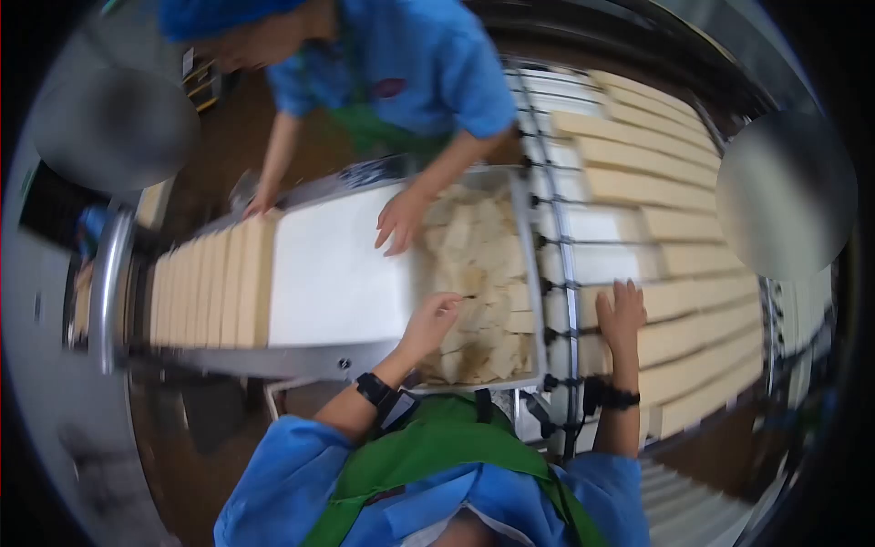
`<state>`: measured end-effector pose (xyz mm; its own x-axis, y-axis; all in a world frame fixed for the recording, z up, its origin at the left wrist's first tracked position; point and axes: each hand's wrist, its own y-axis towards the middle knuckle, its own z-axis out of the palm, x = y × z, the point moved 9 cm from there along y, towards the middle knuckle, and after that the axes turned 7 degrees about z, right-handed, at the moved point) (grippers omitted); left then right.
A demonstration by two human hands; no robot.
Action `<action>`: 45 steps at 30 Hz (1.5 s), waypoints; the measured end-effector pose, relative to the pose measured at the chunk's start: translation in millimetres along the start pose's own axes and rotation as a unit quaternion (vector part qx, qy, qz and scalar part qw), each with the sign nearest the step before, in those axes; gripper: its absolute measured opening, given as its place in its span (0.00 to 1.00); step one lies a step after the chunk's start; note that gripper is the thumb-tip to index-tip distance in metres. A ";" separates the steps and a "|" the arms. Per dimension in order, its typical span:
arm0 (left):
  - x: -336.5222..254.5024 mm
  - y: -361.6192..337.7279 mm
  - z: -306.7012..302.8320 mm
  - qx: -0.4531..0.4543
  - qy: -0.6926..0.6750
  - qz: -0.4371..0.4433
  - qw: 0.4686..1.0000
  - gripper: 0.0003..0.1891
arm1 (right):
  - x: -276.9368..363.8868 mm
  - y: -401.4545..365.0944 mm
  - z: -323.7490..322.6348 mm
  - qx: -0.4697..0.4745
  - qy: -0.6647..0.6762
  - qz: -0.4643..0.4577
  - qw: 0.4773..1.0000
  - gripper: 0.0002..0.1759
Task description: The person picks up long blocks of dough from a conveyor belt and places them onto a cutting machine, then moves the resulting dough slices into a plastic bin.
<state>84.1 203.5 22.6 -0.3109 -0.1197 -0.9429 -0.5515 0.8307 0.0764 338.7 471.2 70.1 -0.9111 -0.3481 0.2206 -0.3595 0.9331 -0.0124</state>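
Observation:
Over the left edge of a bin [540, 365] full of pale broken pieces [465, 237] is my left hand [436, 319], its fingers curled together around something small and dark that I cannot make out. My right hand [623, 310] has its fingers spread and lies over the end of a long pale block [670, 301] on the right conveyor. Several such blocks lie there side by side in rows. To the left, a white belt [337, 264] carries a row of upright pale slabs [214, 287].
Across the belt stands a co-worker [410, 73] in blue with a green apron, one hand at the slabs and the other above the belt near the bin. A metal rail [567, 273] with black fittings runs between bin and blocks. A curved metal bar [111, 292] stands at the left.

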 end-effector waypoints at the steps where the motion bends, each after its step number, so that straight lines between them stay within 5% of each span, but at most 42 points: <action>1: 26.5 -11.2 -10.8 -0.003 -0.060 -0.074 0.995 0.11 | 20.4 -12.8 2.1 -0.027 0.032 -0.068 0.997 0.24; 5: 48.9 -53.2 -82.0 -0.110 -0.009 -0.047 0.993 0.09 | 99.5 -54.6 20.4 0.055 0.230 -0.212 0.948 0.09; 6: 61.7 -66.1 -97.5 -0.129 -0.042 -0.103 0.985 0.08 | 120.1 -70.5 22.7 0.043 0.244 -0.236 0.940 0.07; 9: 73.1 -100.4 -151.2 -0.259 -0.063 -0.098 0.959 0.08 | 183.4 -108.0 56.3 0.228 0.273 -0.279 0.892 0.06; 13: 120.3 -156.6 -223.1 -0.426 -0.049 -0.090 0.899 0.09 | 268.4 -166.0 69.2 0.328 0.253 -0.357 0.837 0.07; 17: 159.9 -213.9 -305.1 -0.526 0.135 -0.153 0.825 0.18 | 337.0 -202.3 91.7 0.385 0.231 -0.406 0.796 0.09; 22: 199.9 -255.1 -377.4 -0.517 0.310 -0.345 0.720 0.37 | 428.2 -223.4 114.6 0.390 0.210 -0.427 0.788 0.09; 25: 212.9 -245.2 -395.7 -0.426 0.272 -0.406 0.761 0.42 | 482.3 -231.0 139.9 0.350 0.241 -0.477 0.770 0.10; 30: 210.6 -221.6 -396.3 -0.363 0.400 -0.392 0.745 0.45 | 564.4 -235.3 199.7 0.251 0.168 -0.537 0.788 0.18; 38: 200.0 -213.1 -393.9 -0.309 0.478 -0.375 0.732 0.45 | 702.7 -204.1 302.4 0.133 0.007 -0.453 0.882 0.39; 45: 203.7 -210.7 -393.3 -0.284 0.467 -0.376 0.748 0.46 | 784.0 -206.3 311.5 0.214 -0.060 -0.402 0.888 0.41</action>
<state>-167.5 -209.7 -58.0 -0.0068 -0.9853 -0.1706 -0.9999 0.0046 0.0136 -364.3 -22.4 -58.2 -0.3308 -0.9174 0.2212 -0.9239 0.2672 -0.2738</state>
